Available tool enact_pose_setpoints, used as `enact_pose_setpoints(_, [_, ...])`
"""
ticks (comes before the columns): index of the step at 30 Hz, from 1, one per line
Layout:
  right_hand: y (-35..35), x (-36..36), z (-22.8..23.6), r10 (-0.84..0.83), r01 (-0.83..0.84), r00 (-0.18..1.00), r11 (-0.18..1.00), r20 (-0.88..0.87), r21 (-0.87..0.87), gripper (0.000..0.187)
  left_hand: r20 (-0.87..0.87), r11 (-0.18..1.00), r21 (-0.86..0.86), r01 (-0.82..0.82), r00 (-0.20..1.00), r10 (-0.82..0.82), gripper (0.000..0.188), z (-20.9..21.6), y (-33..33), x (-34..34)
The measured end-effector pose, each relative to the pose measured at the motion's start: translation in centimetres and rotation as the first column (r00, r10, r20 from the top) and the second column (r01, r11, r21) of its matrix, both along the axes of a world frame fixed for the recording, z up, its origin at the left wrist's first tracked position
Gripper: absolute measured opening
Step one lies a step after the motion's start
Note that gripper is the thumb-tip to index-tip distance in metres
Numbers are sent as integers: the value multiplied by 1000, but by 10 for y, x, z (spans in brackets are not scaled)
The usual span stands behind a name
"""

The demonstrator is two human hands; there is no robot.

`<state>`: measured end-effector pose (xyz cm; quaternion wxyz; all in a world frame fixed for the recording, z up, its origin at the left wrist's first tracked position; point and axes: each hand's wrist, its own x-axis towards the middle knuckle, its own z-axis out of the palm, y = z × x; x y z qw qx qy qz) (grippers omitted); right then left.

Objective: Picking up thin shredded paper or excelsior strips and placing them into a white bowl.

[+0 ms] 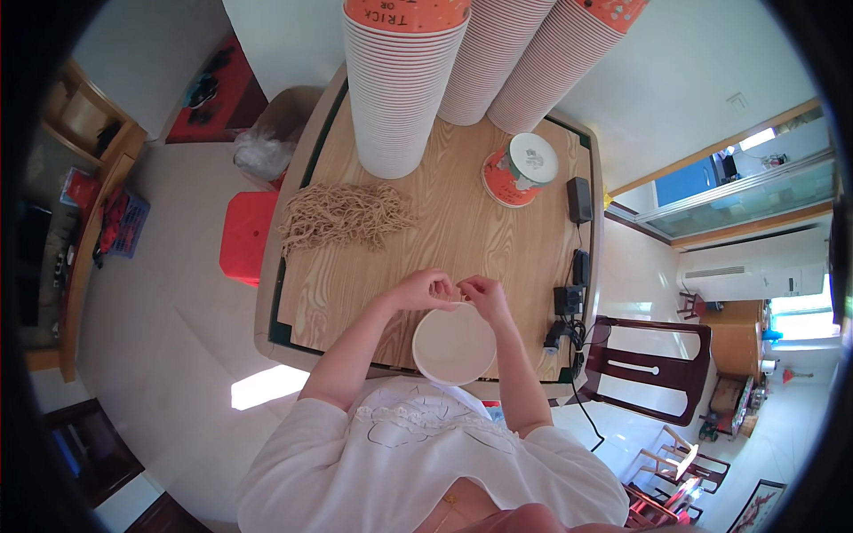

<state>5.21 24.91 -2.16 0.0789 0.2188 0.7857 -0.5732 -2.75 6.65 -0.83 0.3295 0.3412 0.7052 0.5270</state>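
Note:
Close to my body at the table's near edge is a white paper bucket (454, 348), its pale inside facing up. Both my hands meet at its far rim. My left hand (428, 290) has its fingers curled and its thumb close to the rim. Thumb and fingers of my right hand (482, 295) are pinched together just beside it. Whatever lies between the fingertips is too small to make out. Farther off to the left lies a tangled heap of tan twisted cords (348, 216).
Tall stacks of white paper buckets with orange bands (391, 102) stand at the table's far side. An orange-patterned bucket with a white round top (520, 173) sits far right. Black power adapters (567, 300) and cables line the right edge. A red stool (244, 235) stands left, a dark chair (649, 367) right.

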Motion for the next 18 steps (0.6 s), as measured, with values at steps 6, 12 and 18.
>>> enact_pose_setpoints(6, [-1, 6, -1, 76, -75, 997, 996, -5, 46, 13, 32, 992, -96, 84, 996, -81, 20, 6, -15, -3])
enact_pose_setpoints(12, [-9, 12, -8, 138, -138, 990, 990, -42, 17, 10, 190, 992, 57, -111, 977, 98, 10, -9, -3, 4])
enact_pose_setpoints(18, [-11, 11, -2, 87, -87, 996, 996, -15, -17, 7, 339, 979, 153, -132, 938, 74, 6, -30, 11, 19])
